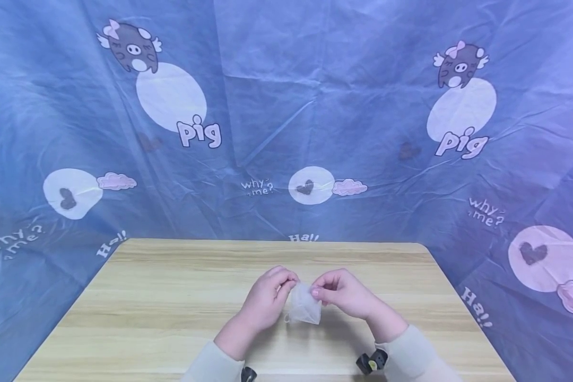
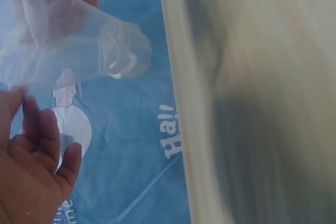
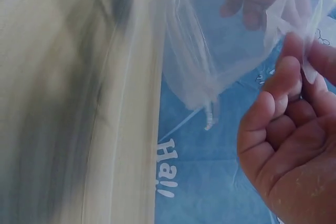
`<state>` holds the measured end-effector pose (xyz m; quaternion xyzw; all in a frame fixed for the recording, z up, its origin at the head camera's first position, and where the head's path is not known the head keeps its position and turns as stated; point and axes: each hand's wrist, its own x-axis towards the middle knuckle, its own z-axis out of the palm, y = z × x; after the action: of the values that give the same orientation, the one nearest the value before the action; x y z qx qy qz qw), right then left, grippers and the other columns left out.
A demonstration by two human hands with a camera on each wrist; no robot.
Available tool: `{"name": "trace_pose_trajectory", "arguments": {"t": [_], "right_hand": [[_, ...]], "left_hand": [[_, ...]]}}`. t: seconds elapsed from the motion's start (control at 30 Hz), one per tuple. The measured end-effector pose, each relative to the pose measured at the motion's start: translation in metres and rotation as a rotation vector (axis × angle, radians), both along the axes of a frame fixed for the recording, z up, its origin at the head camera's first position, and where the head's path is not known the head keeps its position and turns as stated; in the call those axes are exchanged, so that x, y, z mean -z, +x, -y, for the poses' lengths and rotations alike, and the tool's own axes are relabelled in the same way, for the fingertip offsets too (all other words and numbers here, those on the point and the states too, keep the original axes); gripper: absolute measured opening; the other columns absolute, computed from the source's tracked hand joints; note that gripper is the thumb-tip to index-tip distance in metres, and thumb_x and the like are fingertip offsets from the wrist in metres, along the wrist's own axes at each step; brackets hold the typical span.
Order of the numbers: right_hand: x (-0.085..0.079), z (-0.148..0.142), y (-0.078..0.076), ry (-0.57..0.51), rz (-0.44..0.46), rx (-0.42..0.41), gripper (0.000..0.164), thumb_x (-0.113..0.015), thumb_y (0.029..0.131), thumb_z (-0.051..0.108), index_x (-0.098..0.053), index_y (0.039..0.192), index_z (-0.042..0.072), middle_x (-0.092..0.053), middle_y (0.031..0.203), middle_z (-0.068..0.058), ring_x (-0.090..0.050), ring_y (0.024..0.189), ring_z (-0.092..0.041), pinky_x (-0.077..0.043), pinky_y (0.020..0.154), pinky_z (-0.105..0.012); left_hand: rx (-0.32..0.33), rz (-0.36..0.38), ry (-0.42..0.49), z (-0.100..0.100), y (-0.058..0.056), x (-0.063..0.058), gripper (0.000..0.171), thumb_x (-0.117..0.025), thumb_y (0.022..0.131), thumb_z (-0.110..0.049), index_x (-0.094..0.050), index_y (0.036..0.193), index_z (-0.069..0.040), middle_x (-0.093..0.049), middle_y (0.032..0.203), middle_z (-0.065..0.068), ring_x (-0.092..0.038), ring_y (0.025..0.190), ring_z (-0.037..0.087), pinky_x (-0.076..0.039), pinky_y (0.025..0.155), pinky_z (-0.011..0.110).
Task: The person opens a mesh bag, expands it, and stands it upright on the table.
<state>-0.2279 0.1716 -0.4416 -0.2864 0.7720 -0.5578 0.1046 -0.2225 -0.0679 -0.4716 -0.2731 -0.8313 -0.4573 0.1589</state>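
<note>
A small, translucent whitish bag (image 1: 305, 306) hangs in the air over the table, held between two hands. Its upper left edge is pinched by the thumb and fingertips of my left hand (image 1: 269, 297). On the other side, my right hand (image 1: 346, 292) pinches the bag's upper right edge between thumb and index finger. The left wrist view shows the thin bag (image 2: 68, 56) spread between both hands, its lower end bunched. In the right wrist view, a crinkled strip runs along the lower part of the bag (image 3: 220, 35), with a small end dangling. Nothing is visible inside.
Beneath the hands lies a light wood-grain table (image 1: 181, 286) with rounded far corners. A blue cloth (image 1: 277, 132) printed with pigs, hearts and lettering hangs behind it and along both sides. Dark wrist devices (image 1: 372, 362) sit below the sleeves.
</note>
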Motion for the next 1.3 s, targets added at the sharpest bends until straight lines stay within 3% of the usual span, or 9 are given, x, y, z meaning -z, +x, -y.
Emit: {"name": "trace_pose_trajectory", "arguments": {"t": [0.1, 0.23, 0.33, 0.43, 0.53, 0.63, 0.97, 1.3], "right_hand": [[0.000, 0.001, 0.002, -0.004, -0.044, 0.069, 0.011, -0.070, 0.097, -0.001, -0.074, 0.096, -0.011, -0.074, 0.085, -0.010, -0.064, 0.073, -0.008, -0.057, 0.067, -0.026], [-0.001, 0.001, 0.004, 0.018, -0.087, 0.180, 0.009, -0.073, 0.096, 0.001, -0.075, 0.093, -0.007, -0.071, 0.079, -0.008, -0.062, 0.068, -0.011, -0.053, 0.063, -0.024], [0.000, 0.002, 0.005, 0.027, -0.096, 0.241, 0.009, -0.074, 0.095, 0.002, -0.075, 0.092, -0.005, -0.070, 0.077, -0.009, -0.061, 0.067, -0.014, -0.052, 0.063, -0.024], [0.002, 0.002, 0.005, 0.036, -0.096, 0.285, 0.007, -0.074, 0.095, 0.003, -0.075, 0.091, -0.003, -0.068, 0.076, -0.011, -0.060, 0.066, -0.013, -0.050, 0.062, -0.023], [0.004, 0.003, 0.005, 0.056, -0.095, 0.324, 0.006, -0.075, 0.095, 0.004, -0.075, 0.092, -0.002, -0.069, 0.077, -0.011, -0.056, 0.066, -0.009, -0.048, 0.061, -0.023], [0.004, 0.005, 0.006, 0.063, -0.093, 0.355, 0.006, -0.076, 0.095, 0.005, -0.076, 0.093, 0.000, -0.070, 0.079, -0.008, -0.054, 0.066, -0.008, -0.045, 0.060, -0.022], [0.005, 0.010, 0.006, 0.069, -0.117, 0.411, 0.004, -0.076, 0.094, 0.002, -0.076, 0.091, 0.000, -0.070, 0.078, -0.003, -0.054, 0.065, -0.008, -0.044, 0.057, -0.022], [0.006, 0.011, 0.006, 0.090, -0.148, 0.429, 0.005, -0.077, 0.094, 0.002, -0.076, 0.089, 0.003, -0.069, 0.077, 0.001, -0.054, 0.064, -0.008, -0.045, 0.058, -0.022]], "left_hand": [[-0.050, 0.087, 0.104, -0.004, 0.005, 0.001, 0.013, -0.056, 0.109, -0.015, -0.066, 0.115, -0.008, -0.063, 0.094, -0.005, -0.061, 0.089, 0.013, -0.055, 0.081, 0.033], [-0.079, 0.220, 0.204, -0.008, 0.012, -0.001, 0.015, -0.055, 0.111, -0.022, -0.063, 0.106, -0.010, -0.059, 0.078, -0.008, -0.054, 0.068, 0.008, -0.049, 0.067, 0.027], [-0.080, 0.294, 0.177, -0.011, 0.017, -0.005, 0.020, -0.063, 0.107, -0.030, -0.063, 0.107, -0.010, -0.059, 0.071, -0.009, -0.052, 0.059, 0.006, -0.048, 0.061, 0.027], [-0.099, 0.333, 0.116, -0.016, 0.020, -0.008, 0.035, -0.072, 0.099, -0.042, -0.064, 0.113, -0.011, -0.061, 0.072, -0.011, -0.055, 0.059, 0.006, -0.049, 0.061, 0.029], [-0.136, 0.332, 0.073, -0.022, 0.022, -0.010, 0.045, -0.076, 0.094, -0.051, -0.066, 0.115, -0.013, -0.063, 0.072, -0.013, -0.057, 0.059, 0.006, -0.049, 0.061, 0.030], [-0.176, 0.330, 0.067, -0.027, 0.023, -0.010, 0.041, -0.076, 0.094, -0.052, -0.070, 0.114, -0.017, -0.064, 0.073, -0.015, -0.058, 0.062, 0.005, -0.050, 0.062, 0.030], [-0.236, 0.311, 0.136, -0.033, 0.020, -0.009, 0.011, -0.075, 0.096, -0.029, -0.076, 0.099, -0.018, -0.072, 0.082, -0.013, -0.065, 0.073, 0.003, -0.054, 0.069, 0.028], [-0.288, 0.269, 0.157, -0.032, 0.014, -0.001, 0.009, -0.082, 0.093, -0.020, -0.077, 0.086, -0.017, -0.066, 0.073, -0.013, -0.057, 0.062, 0.002, -0.051, 0.059, 0.023]]}}
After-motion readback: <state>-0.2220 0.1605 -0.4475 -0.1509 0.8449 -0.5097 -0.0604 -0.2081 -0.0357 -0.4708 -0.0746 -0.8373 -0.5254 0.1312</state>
